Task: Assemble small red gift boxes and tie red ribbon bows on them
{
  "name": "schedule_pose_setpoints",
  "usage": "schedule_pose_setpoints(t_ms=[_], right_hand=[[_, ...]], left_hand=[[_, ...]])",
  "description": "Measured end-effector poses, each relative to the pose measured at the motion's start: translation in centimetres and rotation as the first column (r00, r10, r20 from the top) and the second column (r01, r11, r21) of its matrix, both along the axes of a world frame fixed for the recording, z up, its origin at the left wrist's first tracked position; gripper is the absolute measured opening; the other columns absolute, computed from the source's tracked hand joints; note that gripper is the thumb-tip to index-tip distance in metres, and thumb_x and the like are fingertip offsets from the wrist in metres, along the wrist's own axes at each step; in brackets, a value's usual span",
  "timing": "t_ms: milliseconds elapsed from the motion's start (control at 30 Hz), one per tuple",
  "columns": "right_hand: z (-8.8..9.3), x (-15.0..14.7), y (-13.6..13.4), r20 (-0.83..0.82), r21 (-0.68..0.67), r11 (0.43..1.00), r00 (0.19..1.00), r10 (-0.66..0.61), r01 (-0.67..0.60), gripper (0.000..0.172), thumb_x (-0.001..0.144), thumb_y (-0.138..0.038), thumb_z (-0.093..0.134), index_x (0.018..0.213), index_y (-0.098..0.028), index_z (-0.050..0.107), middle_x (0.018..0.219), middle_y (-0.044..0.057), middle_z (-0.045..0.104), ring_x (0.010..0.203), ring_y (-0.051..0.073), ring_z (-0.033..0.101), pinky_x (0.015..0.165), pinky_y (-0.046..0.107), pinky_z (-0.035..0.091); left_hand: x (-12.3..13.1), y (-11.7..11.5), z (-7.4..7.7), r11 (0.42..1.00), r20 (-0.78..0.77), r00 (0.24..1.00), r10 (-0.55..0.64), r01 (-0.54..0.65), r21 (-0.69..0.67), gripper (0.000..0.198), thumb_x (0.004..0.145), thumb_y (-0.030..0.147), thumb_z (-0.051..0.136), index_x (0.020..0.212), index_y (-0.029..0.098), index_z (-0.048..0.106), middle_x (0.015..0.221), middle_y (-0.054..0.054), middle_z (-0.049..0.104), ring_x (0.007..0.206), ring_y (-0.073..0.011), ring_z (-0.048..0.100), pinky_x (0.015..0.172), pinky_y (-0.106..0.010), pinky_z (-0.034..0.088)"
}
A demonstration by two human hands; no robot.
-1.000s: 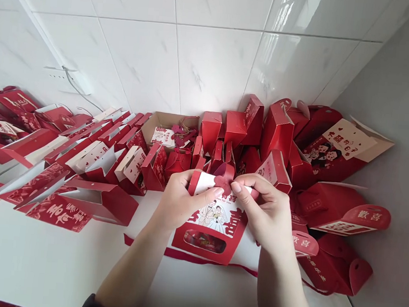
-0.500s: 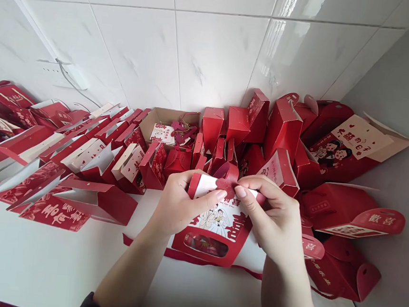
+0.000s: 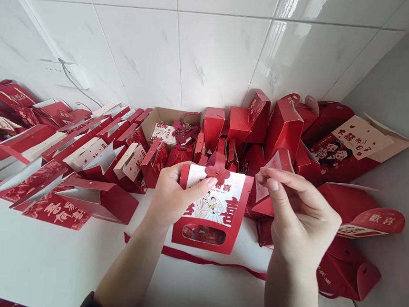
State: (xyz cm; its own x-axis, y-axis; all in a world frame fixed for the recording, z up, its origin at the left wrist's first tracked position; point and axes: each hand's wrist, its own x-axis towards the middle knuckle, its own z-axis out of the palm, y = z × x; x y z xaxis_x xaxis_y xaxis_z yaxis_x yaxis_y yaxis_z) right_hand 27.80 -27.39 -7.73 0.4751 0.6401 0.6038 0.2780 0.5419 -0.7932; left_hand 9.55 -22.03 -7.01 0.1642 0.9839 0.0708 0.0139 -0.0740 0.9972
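Our left hand is grasping the red wedding gift box by its upper left edge, thumb pressing on the flower-shaped tab at the top. Our right hand is hovering just beside the box's upper right corner, fingertips meeting; we can't tell if they're pinching anything small. The box is facing us with its couple print, rounded window at the bottom; we can't tell if its base is touching the white tabletop. A dark red ribbon is lying on our side of it. Behind, an open cardboard box is holding cards. Open red boxes are crowding the left, folded red boxes the right.
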Motion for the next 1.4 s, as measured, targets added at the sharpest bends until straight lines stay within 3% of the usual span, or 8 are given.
schedule_pose_setpoints(t_ms=[200, 367, 633, 1067, 1400], right_hand=[[0.1, -0.6, -0.5, -0.076, 0.025, 0.998, 0.995, 0.057, -0.055, 0.015, 0.087, -0.016, 0.072, 0.100, -0.023, 0.070, 0.090, 0.004, 0.077, 0.080, 0.020, 0.076, 0.072, 0.035, 0.065], [0.0, -1.1, -1.2, -0.079, 0.008, 0.985, 0.982, 0.172, -0.172, 0.012, 0.088, -0.016, 0.072, 0.098, -0.023, 0.072, 0.087, 0.002, 0.078, 0.075, 0.017, 0.075, 0.069, 0.031, 0.066], [-0.6, -1.9, -1.9, 0.128, -0.018, 0.975, 0.967, 0.222, -0.222, 0.020, 0.085, -0.010, 0.072, 0.100, -0.024, 0.072, 0.090, 0.001, 0.075, 0.079, 0.016, 0.072, 0.071, 0.029, 0.062], [-0.2, -1.6, -1.6, 0.242, 0.040, 0.967, 0.941, 0.235, -0.252, 0.027, 0.084, -0.001, 0.069, 0.101, -0.022, 0.072, 0.087, 0.001, 0.071, 0.079, 0.015, 0.066, 0.069, 0.029, 0.054], [0.0, -1.4, -1.4, 0.370, 0.195, 0.933, 0.903, 0.216, -0.303, 0.032, 0.083, 0.002, 0.066, 0.105, -0.019, 0.072, 0.091, 0.005, 0.072, 0.080, 0.019, 0.067, 0.066, 0.034, 0.057]], left_hand=[[0.1, -0.4, 0.4, 0.995, -0.052, 0.997, 0.060, -0.056, 0.077, 0.024, 0.075, 0.034, 0.080, 0.068, 0.018, 0.063, 0.061, 0.001, 0.062, 0.057, -0.0158, 0.063, 0.049, -0.027, 0.053], [0.7, -1.4, 0.9, 0.950, -0.125, 0.979, 0.163, -0.122, 0.288, 0.015, 0.076, 0.024, 0.078, 0.069, 0.019, 0.066, 0.056, 0.004, 0.059, 0.052, -0.0101, 0.055, 0.047, -0.021, 0.048], [1.7, -3.0, 0.5, 0.847, -0.154, 0.958, 0.241, -0.130, 0.516, 0.007, 0.076, 0.017, 0.076, 0.081, 0.019, 0.071, 0.070, 0.003, 0.071, 0.060, -0.0095, 0.063, 0.055, -0.018, 0.052], [1.7, -3.3, 0.8, 0.784, -0.165, 0.952, 0.257, -0.106, 0.612, 0.009, 0.075, 0.013, 0.075, 0.082, 0.018, 0.071, 0.069, 0.004, 0.071, 0.057, -0.0073, 0.062, 0.054, -0.018, 0.050], [1.3, -3.6, 0.9, 0.655, -0.089, 0.963, 0.252, -0.103, 0.748, 0.017, 0.073, 0.006, 0.075, 0.085, 0.017, 0.071, 0.073, 0.002, 0.071, 0.062, -0.0108, 0.064, 0.057, -0.023, 0.052]])
